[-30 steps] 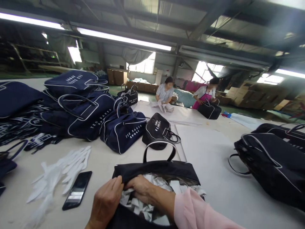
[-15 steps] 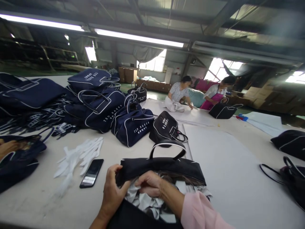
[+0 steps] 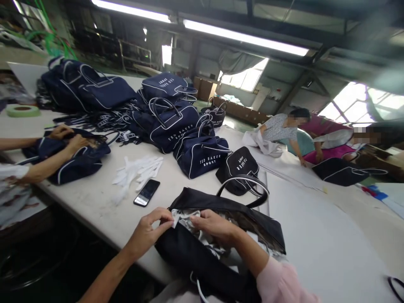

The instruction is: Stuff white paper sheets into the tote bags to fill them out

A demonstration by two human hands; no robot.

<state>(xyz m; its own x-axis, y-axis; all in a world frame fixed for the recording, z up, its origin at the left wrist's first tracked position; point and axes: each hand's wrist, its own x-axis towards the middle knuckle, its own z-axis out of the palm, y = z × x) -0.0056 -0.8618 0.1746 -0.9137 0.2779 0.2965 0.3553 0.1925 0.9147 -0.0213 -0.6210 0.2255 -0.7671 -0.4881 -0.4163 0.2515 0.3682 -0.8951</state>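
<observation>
A black handbag (image 3: 202,252) with white piping lies unzipped on the table edge in front of me. Crumpled white stuffing (image 3: 214,246), paper or cloth scraps, fills its mouth. At the bag's left end, my left hand (image 3: 153,231) pinches a white piece of that stuffing between thumb and fingers. Inside the opening, my right hand (image 3: 216,227) is closed on more of the stuffing, its fingertips partly hidden. One looped handle (image 3: 249,181) stands up behind the opening; part of the other hangs at the front.
Left of the bag are a phone (image 3: 147,192) and white strips (image 3: 135,172) on the table (image 3: 110,219). Navy bags (image 3: 205,158) and a small black bag (image 3: 238,168) stand behind. At left, a co-worker's hands (image 3: 75,145) work in a navy bag; two people (image 3: 280,132) are across the table.
My view has swung left and the scene appears further right. My left hand has gone from the bag's back edge to a white piece at its left end. The right hand remains in the opening.
</observation>
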